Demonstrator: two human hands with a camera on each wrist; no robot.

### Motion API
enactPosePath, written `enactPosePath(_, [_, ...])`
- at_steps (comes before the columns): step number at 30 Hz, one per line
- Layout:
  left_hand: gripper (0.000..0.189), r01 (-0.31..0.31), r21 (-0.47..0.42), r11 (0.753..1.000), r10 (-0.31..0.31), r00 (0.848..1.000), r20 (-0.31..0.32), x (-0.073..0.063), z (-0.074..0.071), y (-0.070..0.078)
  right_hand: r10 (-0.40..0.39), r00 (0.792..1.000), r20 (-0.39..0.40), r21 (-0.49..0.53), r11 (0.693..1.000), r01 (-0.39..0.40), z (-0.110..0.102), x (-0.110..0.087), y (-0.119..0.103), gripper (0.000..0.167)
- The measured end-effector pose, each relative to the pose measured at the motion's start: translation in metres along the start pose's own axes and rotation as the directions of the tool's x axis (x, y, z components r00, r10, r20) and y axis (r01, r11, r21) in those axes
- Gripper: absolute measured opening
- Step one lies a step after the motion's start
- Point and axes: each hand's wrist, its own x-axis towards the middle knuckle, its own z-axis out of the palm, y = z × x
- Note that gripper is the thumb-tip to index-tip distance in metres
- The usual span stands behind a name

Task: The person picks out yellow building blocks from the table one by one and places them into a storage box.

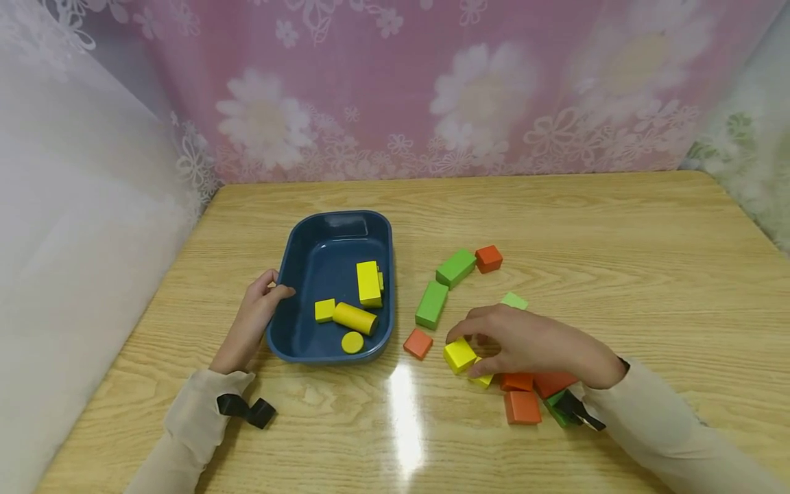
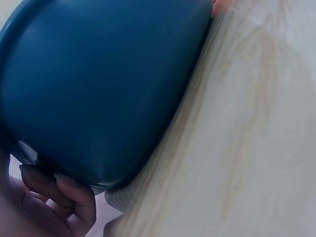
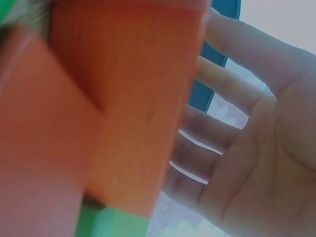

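Pinching the bright yellow, smooth cube [image 1: 459, 355] by two opposite faces should make the neatest pick-up. It sits right of the glossy dark-blue, round-cornered tray [image 1: 330, 264], among loose blocks on the pale wood-grain worktop [image 1: 586, 226]. The right hand [image 1: 515, 336] has its fingers curled round this cube, index fingertip at the far left edge and thumb beside a second, partly hidden yellow block [image 1: 484, 379]; how firm the hold is cannot be told, since in the right wrist view an orange wooden block [image 3: 138, 113] hides the fingertips. With two yellow pieces so close, it is best to set the thumb squarely on one face rather than catch a corner and send a piece skidding. A straight lift would help the black wrist strap [image 1: 577, 409] clear the nearby orange-red squarish block [image 1: 522, 407]. The left hand [image 1: 259, 302] grasps the tray's left rim, thumb inside, fingers outside: a sound brace, though light pressure is enough and a hard pull could tip it. For any placing inside, a low release toward the bare far end would likely spare the yellow cylinder [image 1: 354, 318] a knock.
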Motion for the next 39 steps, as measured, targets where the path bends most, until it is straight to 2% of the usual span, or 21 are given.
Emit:
enactPosePath(10, [0.012,-0.007,0.012,1.000,0.007,1.000,-0.003,0.000,0.001,-0.001,0.008,0.998,0.064,-0.049,0.999,-0.004,0.001,-0.003,-0.007,0.055])
enactPosePath(22, [0.011,-0.015,-0.009,1.000,0.015,1.000,0.007,0.001,0.003,-0.002,0.002,1.000,0.021,-0.124,0.992,0.001,0.005,-0.005,-0.010,0.038])
enactPosePath(33, [0.011,-0.011,0.001,1.000,0.012,1.000,-0.002,0.000,0.002,-0.001,-0.017,1.000,0.025,-0.125,0.992,0.020,0.007,-0.003,-0.010,0.035])
enactPosePath(39, [0.010,-0.024,0.007,1.000,0.024,1.000,0.000,0.000,0.000,0.000,0.000,0.999,0.034,-0.134,0.991,0.005,0.007,-0.002,-0.011,0.035])
